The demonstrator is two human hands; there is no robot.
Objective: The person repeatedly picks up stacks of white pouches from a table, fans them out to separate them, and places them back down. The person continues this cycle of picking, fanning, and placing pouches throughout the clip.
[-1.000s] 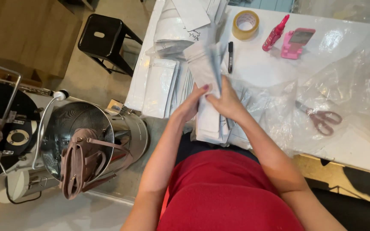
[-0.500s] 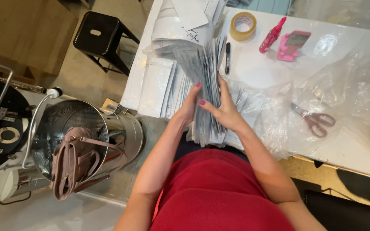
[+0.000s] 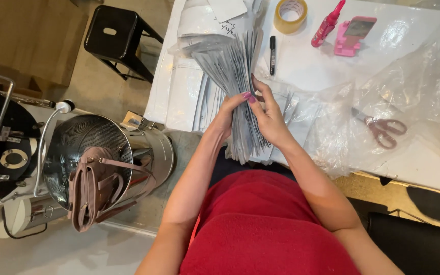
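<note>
A thick stack of flat grey mailer bags (image 3: 232,71) stands on edge above the near edge of the white table (image 3: 301,61). My left hand (image 3: 228,113) grips its left side. My right hand (image 3: 267,114) presses against the right side with fingers across the bags. More flat white and grey bags (image 3: 187,94) lie on the table under and to the left of the stack.
On the table are a roll of tape (image 3: 291,14), a black marker (image 3: 272,48), a pink tube (image 3: 327,24), a pink phone stand (image 3: 354,34), red-handled scissors (image 3: 382,127) and crumpled clear plastic (image 3: 413,97). A black stool (image 3: 116,38) and a metal drum with a bag (image 3: 95,173) stand to the left.
The stack has been gathered from lying on the table and raised upright between both hands. It now fans out taller toward the far side.
</note>
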